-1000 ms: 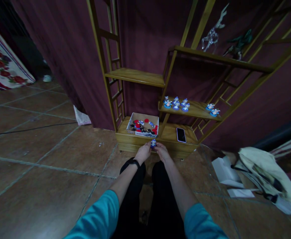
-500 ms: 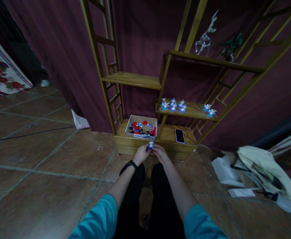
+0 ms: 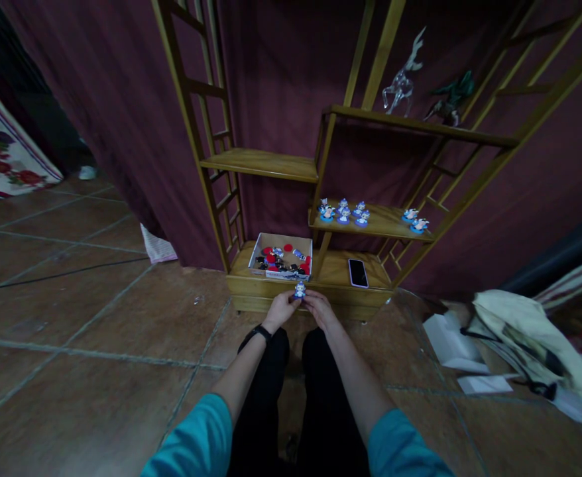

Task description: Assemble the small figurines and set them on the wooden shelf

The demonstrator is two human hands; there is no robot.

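A small purple-and-white figurine (image 3: 299, 289) stands upright between my two hands, in front of the low cabinet. My left hand (image 3: 281, 309) pinches its base from the left, and my right hand (image 3: 319, 306) closes on it from the right. Just beyond is an open cardboard box (image 3: 305, 246) holding red, black and purple figurine pieces. Several similar purple figurines (image 3: 343, 215) are grouped on the left of the small shelf (image 3: 390, 225), beside a figurine on a blue base (image 3: 327, 213). Two more blue-based figurines (image 3: 419, 226) sit at that shelf's right end.
A phone (image 3: 358, 273) lies on the cabinet top right of the box. Higher up, a clear deer ornament (image 3: 400, 86) and a dark green statue (image 3: 453, 99) share a shelf. A bare wooden shelf (image 3: 261, 163) is at left. White boxes (image 3: 453, 341) and a cloth bag (image 3: 529, 331) lie right.
The view has shifted slightly, so the shelves sit a little lower and further left. Both hands keep hold of the figurine in nearly the same place.
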